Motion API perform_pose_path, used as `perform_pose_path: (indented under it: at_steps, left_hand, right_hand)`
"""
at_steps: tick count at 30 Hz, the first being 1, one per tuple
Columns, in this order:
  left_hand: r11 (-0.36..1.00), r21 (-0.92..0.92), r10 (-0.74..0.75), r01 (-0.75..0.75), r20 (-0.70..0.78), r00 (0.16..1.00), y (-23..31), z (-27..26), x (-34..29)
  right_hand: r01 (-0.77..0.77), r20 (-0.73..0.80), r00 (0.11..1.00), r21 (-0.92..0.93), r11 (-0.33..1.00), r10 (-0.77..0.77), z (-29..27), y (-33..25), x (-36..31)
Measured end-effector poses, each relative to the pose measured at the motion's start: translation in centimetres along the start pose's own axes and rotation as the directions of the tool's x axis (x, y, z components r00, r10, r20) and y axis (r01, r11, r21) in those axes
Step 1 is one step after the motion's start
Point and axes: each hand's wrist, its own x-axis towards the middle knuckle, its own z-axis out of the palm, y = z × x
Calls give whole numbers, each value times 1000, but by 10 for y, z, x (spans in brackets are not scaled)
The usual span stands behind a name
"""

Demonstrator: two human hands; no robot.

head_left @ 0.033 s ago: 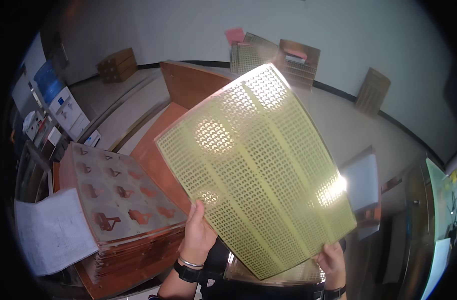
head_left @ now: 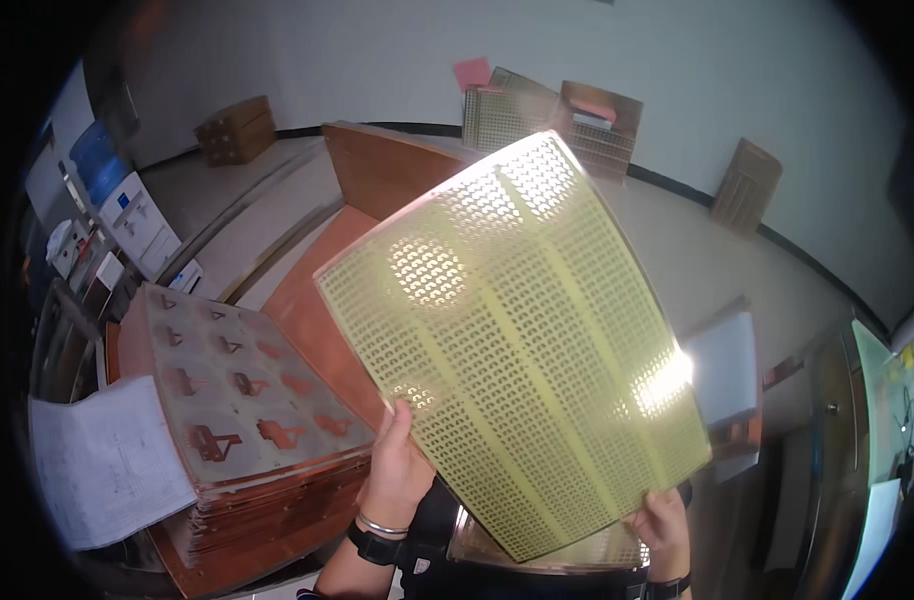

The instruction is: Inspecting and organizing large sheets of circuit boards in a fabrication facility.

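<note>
A large yellow-green patterned panel point(head_left: 517, 350), covered in rows of small repeated shapes, is held up and tilted in front of me. Bright reflections show along its top, left and right side. My left hand point(head_left: 400, 458) grips its lower left edge, thumb on the front face. At the lower right corner, my right hand point(head_left: 663, 518) pinches the edge. Below the raised panel, close to my body, lies another shiny patterned panel point(head_left: 477, 540), mostly hidden behind it.
To the left stands a tall stack of copper-coloured sheets point(head_left: 247, 390), with white paper point(head_left: 107, 465) hanging at its side. Behind is a brown board rack point(head_left: 392, 170). More panels point(head_left: 507, 115) lean by the wall. A green-topped bench point(head_left: 882, 400) is at the right.
The held panel has shifted very slightly, its upper end moving a little right and down. Both hands keep their grip.
</note>
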Motion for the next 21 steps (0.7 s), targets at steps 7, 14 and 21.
perform_pose_path:
  at_steps: [7, 14, 21]
  left_hand:
    - [998, 70, 1, -2, 21, 1000, 0, 23, 6]
    - [994, 82, -79, 66, 161, 984, -4, 44, 4]
    - [992, 86, -113, 98, 191, 975, 2, 59, 7]
  right_hand:
    - [-32, 54, 998, 98, 995, 27, -19, 15, -2]
    - [-66, -27, 997, 1, 998, 66, -28, 8, -20]
    - [-42, 5, 999, 69, 997, 42, -43, 16, -21]
